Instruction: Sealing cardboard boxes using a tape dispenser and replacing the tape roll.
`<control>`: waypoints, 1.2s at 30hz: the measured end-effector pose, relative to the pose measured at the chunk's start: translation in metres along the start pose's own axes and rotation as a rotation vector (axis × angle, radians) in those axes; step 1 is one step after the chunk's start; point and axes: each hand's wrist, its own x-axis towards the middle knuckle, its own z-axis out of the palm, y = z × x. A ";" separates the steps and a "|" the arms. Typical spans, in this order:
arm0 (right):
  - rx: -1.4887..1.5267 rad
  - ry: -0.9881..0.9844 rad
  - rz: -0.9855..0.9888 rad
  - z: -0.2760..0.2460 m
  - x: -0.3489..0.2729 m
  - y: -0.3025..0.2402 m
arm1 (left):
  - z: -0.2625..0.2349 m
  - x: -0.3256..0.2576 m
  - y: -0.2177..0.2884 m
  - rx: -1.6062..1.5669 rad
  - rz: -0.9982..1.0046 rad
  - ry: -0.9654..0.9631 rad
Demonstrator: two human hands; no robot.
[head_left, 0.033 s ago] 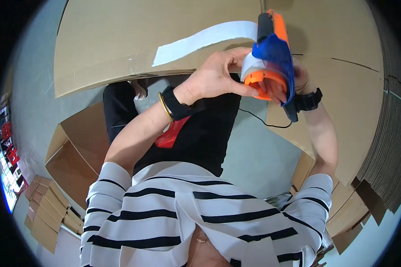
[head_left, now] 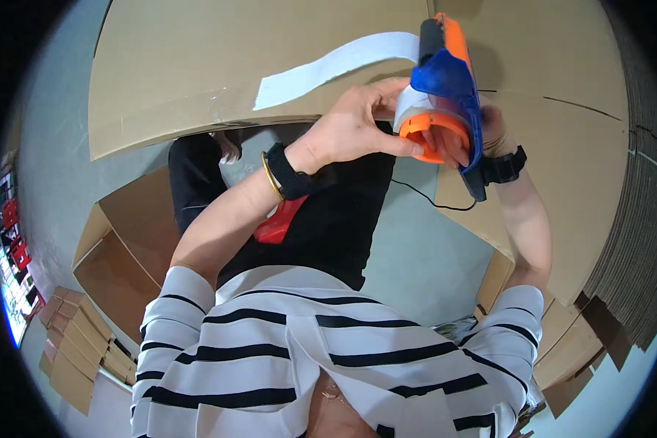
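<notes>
A blue and orange tape dispenser [head_left: 442,76] with a dark roller at its top is held up over the near edge of the cardboard. A roll of white tape [head_left: 414,108] sits on its orange hub [head_left: 434,124]. From the roll a loose white strip runs left over the cardboard. My left hand [head_left: 349,124] grips the roll's left side, thumb on the near rim, its other fingers partly behind. My right hand [head_left: 495,131] is closed on the dispenser from the right, mostly hidden behind the blue frame; fingertips show inside the hub.
A large sheet of cardboard [head_left: 197,58] spreads ahead, with more cardboard [head_left: 555,160] to the right. Flattened cartons [head_left: 635,219] are stacked at the far right. On the left stands an open carton [head_left: 128,248]. A thin black cable [head_left: 438,205] hangs near my right wrist.
The dispenser has shifted very slightly left and away from me. The strip's free end has slid a little to the right. Both hands keep their hold.
</notes>
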 end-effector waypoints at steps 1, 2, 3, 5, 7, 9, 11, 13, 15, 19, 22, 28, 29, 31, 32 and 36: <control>0.000 -0.008 0.000 -0.001 0.003 0.000 | 0.007 -0.002 -0.005 -0.063 0.041 0.126; 0.035 -0.063 -0.059 -0.002 0.007 0.001 | 0.014 -0.004 -0.009 -0.126 0.084 0.252; 0.070 -0.118 -0.117 -0.003 0.011 0.001 | 0.019 -0.007 -0.013 -0.189 0.126 0.378; 0.108 -0.164 -0.177 -0.003 0.014 0.002 | 0.020 -0.019 -0.006 -0.014 0.127 0.418; 0.066 -0.068 -0.143 0.007 0.012 -0.001 | 0.015 -0.031 0.004 0.338 0.129 0.499; 0.049 -0.024 -0.122 0.016 0.011 -0.005 | 0.006 -0.026 0.013 0.532 0.228 0.458; 0.007 0.114 -0.041 0.025 0.011 -0.009 | -0.002 -0.021 0.020 0.920 0.434 0.352; -0.015 0.181 -0.002 0.023 0.013 -0.008 | -0.005 -0.021 0.023 0.916 0.445 0.338; 0.014 0.085 0.025 0.017 0.016 -0.007 | -0.008 -0.022 0.024 0.905 0.472 0.305; -0.013 0.075 0.085 0.019 0.019 -0.008 | -0.003 -0.024 0.025 1.059 0.495 0.268; -0.031 0.132 0.132 0.024 0.019 -0.013 | -0.005 -0.024 0.034 1.141 0.466 0.172; 0.070 0.324 0.148 0.040 0.038 -0.020 | -0.036 -0.012 0.025 0.942 0.439 0.175; 0.074 0.321 0.146 0.039 0.039 -0.019 | -0.036 -0.011 0.025 0.873 0.373 0.209; 0.122 0.270 0.012 0.036 0.040 -0.019 | -0.035 -0.008 0.025 0.735 0.242 0.280; 0.146 0.242 -0.055 0.034 0.040 -0.018 | -0.034 -0.006 0.026 0.739 0.238 0.281; 0.168 0.391 0.000 0.042 0.042 -0.023 | -0.027 0.001 0.034 1.066 0.121 0.234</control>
